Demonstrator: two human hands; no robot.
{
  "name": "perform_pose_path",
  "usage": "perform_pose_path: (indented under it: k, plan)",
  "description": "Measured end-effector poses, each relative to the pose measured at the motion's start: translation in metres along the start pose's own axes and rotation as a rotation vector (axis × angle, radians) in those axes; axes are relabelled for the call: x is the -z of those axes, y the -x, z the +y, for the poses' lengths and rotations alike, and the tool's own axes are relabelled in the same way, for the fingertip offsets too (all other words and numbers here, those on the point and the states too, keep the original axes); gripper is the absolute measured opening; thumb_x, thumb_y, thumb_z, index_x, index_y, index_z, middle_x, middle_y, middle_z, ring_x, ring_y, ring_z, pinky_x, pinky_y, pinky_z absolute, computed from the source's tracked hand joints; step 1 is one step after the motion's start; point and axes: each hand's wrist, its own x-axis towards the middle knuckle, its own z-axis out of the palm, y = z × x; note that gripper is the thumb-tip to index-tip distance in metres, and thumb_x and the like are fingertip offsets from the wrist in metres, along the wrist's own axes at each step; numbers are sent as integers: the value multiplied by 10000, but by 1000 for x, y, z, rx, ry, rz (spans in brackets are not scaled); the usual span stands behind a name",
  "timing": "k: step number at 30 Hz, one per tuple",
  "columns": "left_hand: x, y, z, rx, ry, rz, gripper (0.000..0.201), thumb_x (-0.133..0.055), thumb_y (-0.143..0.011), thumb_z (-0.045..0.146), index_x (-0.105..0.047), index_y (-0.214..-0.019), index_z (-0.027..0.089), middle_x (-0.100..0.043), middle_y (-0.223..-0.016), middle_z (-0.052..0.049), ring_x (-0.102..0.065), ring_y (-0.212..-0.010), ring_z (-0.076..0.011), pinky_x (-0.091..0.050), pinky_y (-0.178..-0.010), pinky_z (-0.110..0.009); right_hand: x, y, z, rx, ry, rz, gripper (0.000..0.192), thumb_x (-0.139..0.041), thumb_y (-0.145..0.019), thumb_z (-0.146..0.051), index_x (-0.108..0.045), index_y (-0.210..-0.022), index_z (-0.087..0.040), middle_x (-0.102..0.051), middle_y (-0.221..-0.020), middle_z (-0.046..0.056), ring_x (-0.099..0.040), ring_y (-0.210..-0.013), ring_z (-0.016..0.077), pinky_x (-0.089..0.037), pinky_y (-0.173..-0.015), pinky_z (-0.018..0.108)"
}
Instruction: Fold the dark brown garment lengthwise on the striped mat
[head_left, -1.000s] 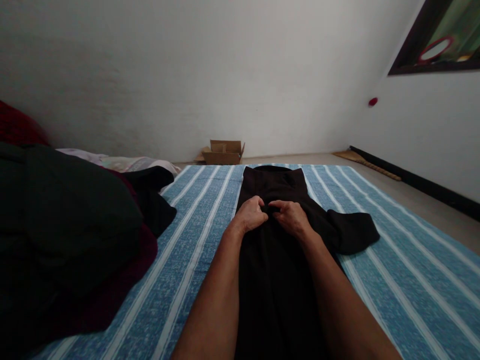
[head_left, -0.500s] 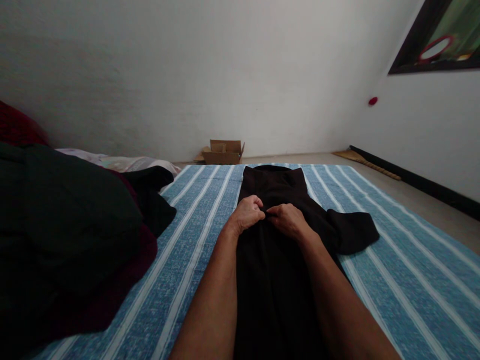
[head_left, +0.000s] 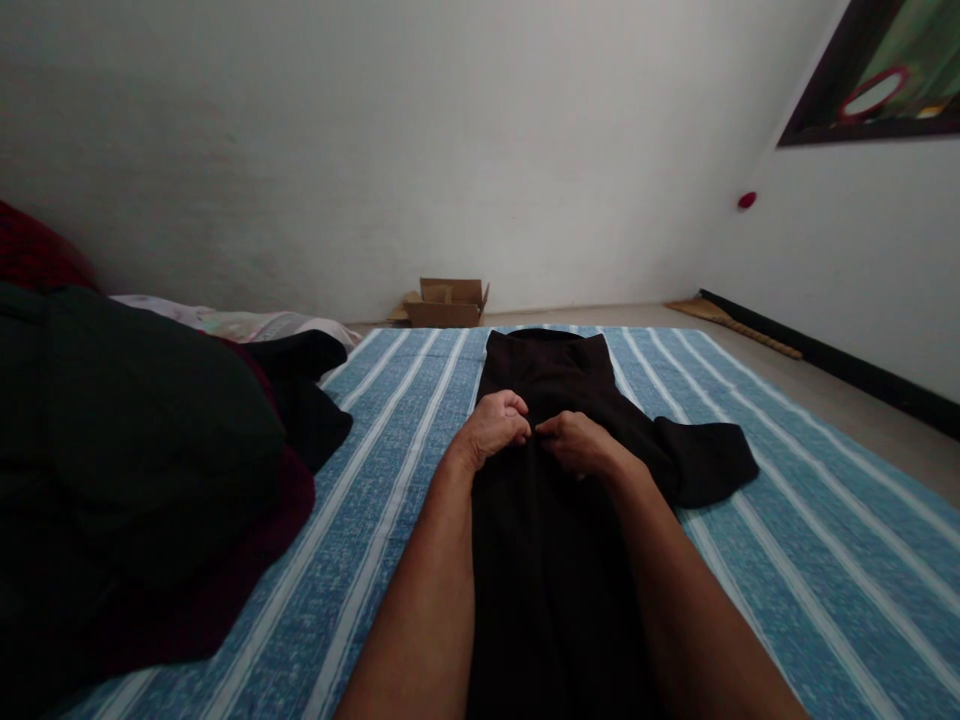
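A long black garment [head_left: 555,580], which looks like a coat with a collar at its far end, lies stretched out on a blue-and-white striped sheet [head_left: 397,420]. One black sleeve [head_left: 709,465] sticks out to the right. Over the garment's middle seam, my left hand [head_left: 496,428] pinches the cloth with curled fingers. My right hand [head_left: 574,440] faces it from the other side, thumb and forefinger pinched at the same seam. The fingertips are close together; any button or fastener between them is too dark to make out.
A heap of dark green and maroon clothes [head_left: 150,450] covers the left side of the sheet. Beyond the far edge an open cardboard box [head_left: 448,312] stands by the wall [head_left: 480,150]. A window [head_left: 885,90] is at upper right.
My right hand has shifted slightly down and right, leaving a small gap between the fingertips. My left hand and the garment stay nearly the same.
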Motion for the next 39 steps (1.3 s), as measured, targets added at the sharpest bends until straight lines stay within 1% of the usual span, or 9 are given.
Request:
perform_pose_path:
  k: [5, 14, 19, 24, 30, 32, 35, 37, 39]
  plan:
    - [-3, -3, -4, 25, 47, 39, 232, -531, -594, 53, -477, -793, 162, -568, -555, 42, -539, -485, -93, -416, -485, -198, 0, 1, 4, -35, -309, -103, 260, -450, -819, -127, -645, -985, -170, -493, -435, -62, -468, -353, 72, -364, -378, 145]
    - [-12, -10, -13, -47, 57, 84, 243, -573, -601, 68, -481, -805, 163, -536, -540, 78, -472, -447, -59, -337, -456, -170, 3, 0, 10, -79, -464, -155, 199, -485, -818, -100, -630, -950, -131, -513, -414, -60, -458, -307, 77, -328, -316, 147]
    - [-15, -13, -16, -50, 17, 82, 261, -580, -593, 56, -465, -798, 168, -531, -527, 90, -441, -437, -54, -326, -455, -171, 9, 4, 10, -126, -484, -116, 228, -489, -823, -108, -623, -1007, -113, -530, -429, -46, -485, -322, 93, -350, -320, 162]
    - [-17, -14, -15, -31, -45, 89, 273, -575, -592, 26, -452, -788, 172, -523, -529, 97, -430, -440, -50, -331, -456, -168, 8, 0, 9, -171, -383, 57, 260, -504, -777, -104, -624, -1002, -158, -561, -467, -36, -526, -347, 106, -374, -350, 166]
    - [-20, -18, -18, -33, -200, 123, 283, -591, -600, 20, -447, -781, 182, -526, -537, 92, -473, -471, -67, -338, -466, -178, 3, -1, 3, -171, -208, 12, 201, -488, -752, -123, -669, -825, -172, -581, -470, -7, -545, -369, 119, -399, -419, 193]
    - [-21, -18, -19, -39, -241, 135, 288, -599, -588, 12, -458, -772, 182, -526, -536, 90, -479, -480, -72, -335, -475, -183, 12, 4, 2, -155, -185, 86, 201, -485, -758, -154, -678, -803, -181, -598, -503, 1, -556, -395, 117, -402, -447, 198]
    - [-23, -17, -18, -46, -298, 148, 283, -604, -584, 11, -466, -761, 184, -535, -542, 86, -488, -486, -78, -335, -489, -190, 31, 13, 5, -192, -124, 363, 218, -486, -786, -240, -691, -851, -206, -657, -643, 22, -616, -539, 132, -422, -529, 208]
    - [-24, -16, -17, -48, -328, 161, 284, -607, -579, 9, -472, -759, 184, -539, -546, 84, -495, -493, -82, -339, -502, -195, 43, 18, 13, -292, -56, 533, 247, -484, -801, -311, -692, -905, -228, -687, -777, 41, -648, -708, 170, -439, -606, 229]
    - [-25, -16, -17, -50, -353, 179, 287, -610, -576, 11, -481, -766, 183, -539, -550, 82, -502, -503, -87, -343, -515, -200, 51, 19, 24, -427, 38, 571, 281, -478, -804, -364, -688, -945, -242, -690, -904, 57, -637, -871, 213, -445, -674, 256]
